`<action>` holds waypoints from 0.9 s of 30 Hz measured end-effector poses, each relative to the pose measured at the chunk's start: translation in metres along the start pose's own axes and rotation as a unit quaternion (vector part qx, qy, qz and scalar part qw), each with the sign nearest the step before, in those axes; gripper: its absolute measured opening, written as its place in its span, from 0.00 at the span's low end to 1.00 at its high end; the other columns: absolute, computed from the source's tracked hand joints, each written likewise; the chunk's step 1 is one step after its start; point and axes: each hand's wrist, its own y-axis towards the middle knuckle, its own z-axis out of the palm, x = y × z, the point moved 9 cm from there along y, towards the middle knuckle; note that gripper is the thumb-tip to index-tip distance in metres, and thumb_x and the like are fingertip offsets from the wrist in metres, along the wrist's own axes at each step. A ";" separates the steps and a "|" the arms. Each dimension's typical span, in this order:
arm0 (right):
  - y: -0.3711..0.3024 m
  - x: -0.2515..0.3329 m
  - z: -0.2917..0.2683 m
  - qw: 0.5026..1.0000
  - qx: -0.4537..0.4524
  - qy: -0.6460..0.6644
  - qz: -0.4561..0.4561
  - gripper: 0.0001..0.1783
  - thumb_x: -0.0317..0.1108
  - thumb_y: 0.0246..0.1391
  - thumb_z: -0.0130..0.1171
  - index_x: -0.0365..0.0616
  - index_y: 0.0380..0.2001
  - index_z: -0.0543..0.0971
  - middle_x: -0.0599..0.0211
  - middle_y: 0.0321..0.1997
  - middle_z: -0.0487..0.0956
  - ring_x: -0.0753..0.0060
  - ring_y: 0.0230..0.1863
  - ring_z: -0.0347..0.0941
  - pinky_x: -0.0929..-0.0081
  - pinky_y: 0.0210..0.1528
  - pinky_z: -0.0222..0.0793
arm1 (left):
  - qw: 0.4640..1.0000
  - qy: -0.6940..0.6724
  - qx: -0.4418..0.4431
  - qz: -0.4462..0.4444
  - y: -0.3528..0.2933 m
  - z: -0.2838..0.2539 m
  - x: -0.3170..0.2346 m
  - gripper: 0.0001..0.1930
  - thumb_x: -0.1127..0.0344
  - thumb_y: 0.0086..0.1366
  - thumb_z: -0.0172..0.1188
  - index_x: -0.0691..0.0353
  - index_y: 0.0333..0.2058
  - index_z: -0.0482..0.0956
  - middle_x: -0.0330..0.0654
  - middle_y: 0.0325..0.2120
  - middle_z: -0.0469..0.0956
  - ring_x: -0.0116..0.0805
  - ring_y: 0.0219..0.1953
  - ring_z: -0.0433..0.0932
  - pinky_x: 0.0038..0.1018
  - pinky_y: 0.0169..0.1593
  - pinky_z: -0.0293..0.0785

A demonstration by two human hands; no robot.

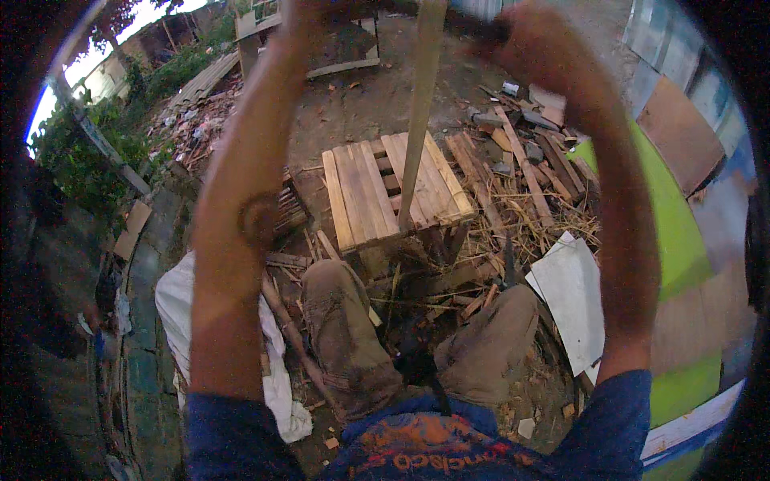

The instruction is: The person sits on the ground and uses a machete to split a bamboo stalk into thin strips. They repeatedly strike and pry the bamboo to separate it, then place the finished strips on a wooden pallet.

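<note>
Both my arms are raised, with the hands at the upper edge. My right hand (pixel 533 48), blurred, is closed round the dark handle of a long dark tool (pixel 473 26). The tool reaches left behind a wooden strip (pixel 419 120); its exact kind is too blurred to tell. My left hand (pixel 311 11) is near the tool's other side, mostly cut off by the frame, its fingers hidden. The pale strip stands nearly upright, its lower end against the front of a slatted wooden stand (pixel 361 188) before my knees. A gap runs between the stand's slats.
Scrap wood (pixel 553 164) and straw (pixel 481 216) lie right of the stand. A white sheet (pixel 571 293) rests by my right knee, a white sack (pixel 277 377) by my left leg. Coloured panels (pixel 670 224) line the right side. A wooden frame (pixel 345 60) stands farther back.
</note>
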 end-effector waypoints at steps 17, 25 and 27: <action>-0.028 0.031 0.109 0.999 0.023 0.046 -0.008 0.23 0.51 0.47 0.69 0.42 0.33 0.78 0.49 0.28 0.81 0.41 0.33 0.79 0.50 0.36 0.75 | 0.968 -0.195 -0.057 -0.150 -0.134 -0.010 -0.027 0.19 0.60 0.66 0.51 0.59 0.17 0.79 0.51 0.20 0.79 0.51 0.24 0.80 0.41 0.30 0.76; -0.031 0.039 0.154 0.997 0.043 0.031 -0.064 0.14 0.37 0.45 0.65 0.43 0.34 0.78 0.48 0.27 0.80 0.40 0.33 0.78 0.49 0.37 0.75 | 0.917 -0.282 0.069 -0.273 -0.183 0.011 -0.036 0.19 0.58 0.67 0.52 0.58 0.18 0.79 0.51 0.18 0.78 0.52 0.22 0.79 0.43 0.29 0.75; -0.025 0.039 0.123 0.998 0.018 0.036 -0.047 0.14 0.37 0.44 0.66 0.42 0.33 0.78 0.47 0.27 0.79 0.40 0.32 0.78 0.50 0.36 0.75 | 0.934 -0.252 0.020 -0.253 -0.166 0.006 -0.022 0.22 0.55 0.68 0.49 0.59 0.17 0.79 0.51 0.17 0.78 0.54 0.20 0.78 0.44 0.28 0.76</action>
